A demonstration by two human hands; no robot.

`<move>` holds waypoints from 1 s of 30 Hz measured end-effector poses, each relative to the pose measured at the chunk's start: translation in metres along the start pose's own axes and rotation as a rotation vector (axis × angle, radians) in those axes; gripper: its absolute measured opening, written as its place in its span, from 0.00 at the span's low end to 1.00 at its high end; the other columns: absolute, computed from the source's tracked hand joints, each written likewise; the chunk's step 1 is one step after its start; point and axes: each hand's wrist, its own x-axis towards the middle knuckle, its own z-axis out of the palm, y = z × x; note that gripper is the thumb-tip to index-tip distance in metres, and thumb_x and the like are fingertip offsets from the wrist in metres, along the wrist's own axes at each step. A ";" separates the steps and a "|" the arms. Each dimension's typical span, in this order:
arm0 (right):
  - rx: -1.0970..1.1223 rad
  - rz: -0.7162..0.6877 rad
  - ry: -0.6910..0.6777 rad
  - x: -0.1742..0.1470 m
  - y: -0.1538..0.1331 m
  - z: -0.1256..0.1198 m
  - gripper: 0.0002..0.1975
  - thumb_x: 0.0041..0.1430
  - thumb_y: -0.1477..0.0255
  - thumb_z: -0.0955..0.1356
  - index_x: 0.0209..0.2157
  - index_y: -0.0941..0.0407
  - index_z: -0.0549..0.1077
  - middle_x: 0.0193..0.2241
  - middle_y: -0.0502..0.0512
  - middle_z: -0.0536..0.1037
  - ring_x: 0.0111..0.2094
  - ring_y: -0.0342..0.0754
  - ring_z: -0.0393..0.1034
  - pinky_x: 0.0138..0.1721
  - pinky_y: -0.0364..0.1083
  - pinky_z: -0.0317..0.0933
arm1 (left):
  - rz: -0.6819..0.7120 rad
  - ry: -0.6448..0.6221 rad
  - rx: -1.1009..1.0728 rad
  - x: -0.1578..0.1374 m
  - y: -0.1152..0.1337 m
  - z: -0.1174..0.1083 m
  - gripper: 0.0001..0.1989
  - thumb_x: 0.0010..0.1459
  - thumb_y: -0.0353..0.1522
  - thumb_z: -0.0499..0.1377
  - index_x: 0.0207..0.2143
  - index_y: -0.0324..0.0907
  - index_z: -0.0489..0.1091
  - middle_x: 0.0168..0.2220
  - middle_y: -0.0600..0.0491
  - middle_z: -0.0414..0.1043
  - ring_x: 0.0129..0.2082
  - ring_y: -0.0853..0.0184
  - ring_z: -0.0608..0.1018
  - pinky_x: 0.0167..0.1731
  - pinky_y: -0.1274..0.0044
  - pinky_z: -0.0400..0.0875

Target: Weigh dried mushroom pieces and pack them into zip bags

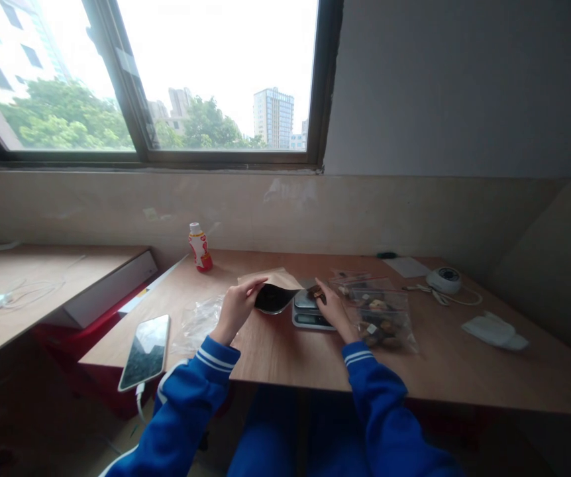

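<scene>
My left hand (236, 308) pinches the left edge of a kraft paper pouch (269, 277), whose dark mouth gapes towards me. Just right of the pouch sits a small white digital kitchen scale (310, 322) with a metal top. My right hand (332, 309) is over the scale, its fingers closed around small brown dried pieces (316, 292) whose kind I cannot make out. To its right lie clear zip bags (387, 317) filled with brown chunks. A crumpled clear plastic bag (197, 323) lies left of my left wrist.
A phone (145, 351) with a cable plugged in lies at the table's left edge. At the back stands a red and white bottle (200, 249). On the right are a white dome camera (443, 280) with its cable and a folded white cloth or tissue (495, 331).
</scene>
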 end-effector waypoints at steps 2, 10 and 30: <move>-0.040 -0.006 0.005 -0.006 0.005 0.000 0.30 0.54 0.78 0.61 0.60 0.63 0.60 0.51 0.66 0.74 0.50 0.53 0.70 0.51 0.52 0.65 | 0.009 0.001 0.018 0.001 0.000 0.001 0.14 0.60 0.34 0.54 0.45 0.47 0.76 0.40 0.53 0.80 0.38 0.61 0.81 0.37 0.75 0.74; -0.175 -0.020 0.045 -0.013 0.008 0.005 0.17 0.57 0.71 0.63 0.48 0.61 0.70 0.49 0.68 0.72 0.52 0.59 0.65 0.52 0.58 0.59 | 0.023 0.002 0.029 0.001 -0.002 0.002 0.14 0.60 0.33 0.54 0.44 0.46 0.76 0.41 0.53 0.80 0.37 0.63 0.81 0.36 0.76 0.74; 0.034 -0.380 -0.119 -0.034 -0.140 -0.010 0.15 0.60 0.83 0.60 0.38 0.58 0.76 0.39 0.59 0.78 0.42 0.51 0.70 0.46 0.50 0.66 | -0.022 -0.022 0.061 -0.011 0.005 0.009 0.15 0.61 0.34 0.53 0.46 0.46 0.75 0.36 0.53 0.81 0.31 0.65 0.81 0.31 0.78 0.72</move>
